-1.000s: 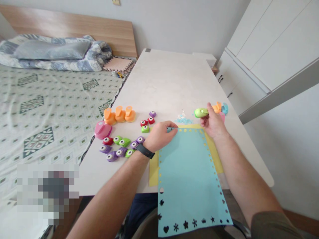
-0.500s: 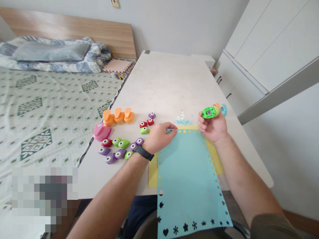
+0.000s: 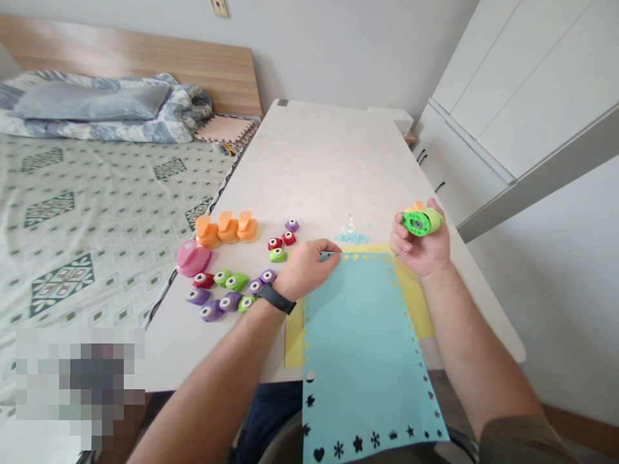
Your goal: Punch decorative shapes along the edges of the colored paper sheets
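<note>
Pinched at its far left corner by my left hand (image 3: 314, 267), a light blue sheet of paper (image 3: 360, 341) hangs over the table's near edge. Shaped holes, among them a heart, stars and a crown, run along its borders. My right hand (image 3: 428, 248) is closed around a green craft punch (image 3: 420, 222), held to the right of the sheet's far edge with its underside turned toward me. Beneath the blue sheet lies a yellow sheet (image 3: 416, 293). Just beyond the papers is a little pile of blue and white punched bits (image 3: 353, 237).
Left of the papers stand several small punches (image 3: 229, 301) in purple, green and red, three orange punches (image 3: 227, 229) and a pink punch (image 3: 193, 258). An orange punch (image 3: 414, 206) shows partly behind my right hand. A bed (image 3: 111, 187) adjoins the white table (image 3: 319, 154).
My right hand has turned the green punch over, so its underside faces me, and moved slightly right. My left hand keeps its pinch on the blue sheet. The view has shifted slightly.
</note>
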A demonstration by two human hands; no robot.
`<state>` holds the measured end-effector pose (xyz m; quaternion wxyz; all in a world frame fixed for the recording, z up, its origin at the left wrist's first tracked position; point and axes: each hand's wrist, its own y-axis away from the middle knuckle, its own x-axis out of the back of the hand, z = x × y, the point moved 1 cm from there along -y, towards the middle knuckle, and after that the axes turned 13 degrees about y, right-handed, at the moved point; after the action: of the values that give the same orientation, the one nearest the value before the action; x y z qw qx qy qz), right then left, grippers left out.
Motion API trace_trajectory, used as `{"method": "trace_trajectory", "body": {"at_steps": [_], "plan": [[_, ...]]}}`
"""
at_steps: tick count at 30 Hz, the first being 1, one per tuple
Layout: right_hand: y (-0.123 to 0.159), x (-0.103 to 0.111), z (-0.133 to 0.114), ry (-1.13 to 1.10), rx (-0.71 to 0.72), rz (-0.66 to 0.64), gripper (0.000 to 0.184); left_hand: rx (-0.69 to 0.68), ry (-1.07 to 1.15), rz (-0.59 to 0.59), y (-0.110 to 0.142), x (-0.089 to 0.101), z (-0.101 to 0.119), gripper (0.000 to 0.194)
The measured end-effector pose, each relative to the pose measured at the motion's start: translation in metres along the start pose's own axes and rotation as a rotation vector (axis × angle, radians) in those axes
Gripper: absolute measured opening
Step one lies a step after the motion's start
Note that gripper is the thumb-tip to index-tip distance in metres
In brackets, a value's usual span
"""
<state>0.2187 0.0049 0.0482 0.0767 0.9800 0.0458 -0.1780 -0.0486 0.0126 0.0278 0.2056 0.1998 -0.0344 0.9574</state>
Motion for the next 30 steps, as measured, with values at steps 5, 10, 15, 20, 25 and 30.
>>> {"method": "trace_trajectory", "body": {"at_steps": [5, 10, 15, 20, 25, 30], "plan": [[0.000, 0.016, -0.014, 0.029, 0.224, 0.344, 0.058, 0.000, -0.006, -0.006, 0.000, -0.001, 0.000, 0.028], [-0.005, 0.049, -0.020, 0.203, 0.487, 0.651, 0.049, 0.005, -0.008, -0.009, 0.000, -0.001, 0.001, 0.028], [-0.002, 0.076, -0.023, 0.468, 0.626, 1.016, 0.041, 0.003, -0.010, -0.021, -0.001, -0.002, 0.001, 0.030], [0.002, 0.095, -0.022, 0.778, 0.415, 1.265, 0.042, 0.001, -0.015, -0.023, -0.001, -0.002, -0.001, 0.031], [-0.001, 0.114, -0.013, 1.153, 0.112, 1.287, 0.044, -0.001, -0.019, -0.037, -0.001, -0.002, -0.001, 0.030], [-0.002, 0.129, -0.004, 1.403, -0.088, 1.135, 0.051, -0.002, -0.023, -0.047, -0.001, -0.003, -0.001, 0.030]]}}
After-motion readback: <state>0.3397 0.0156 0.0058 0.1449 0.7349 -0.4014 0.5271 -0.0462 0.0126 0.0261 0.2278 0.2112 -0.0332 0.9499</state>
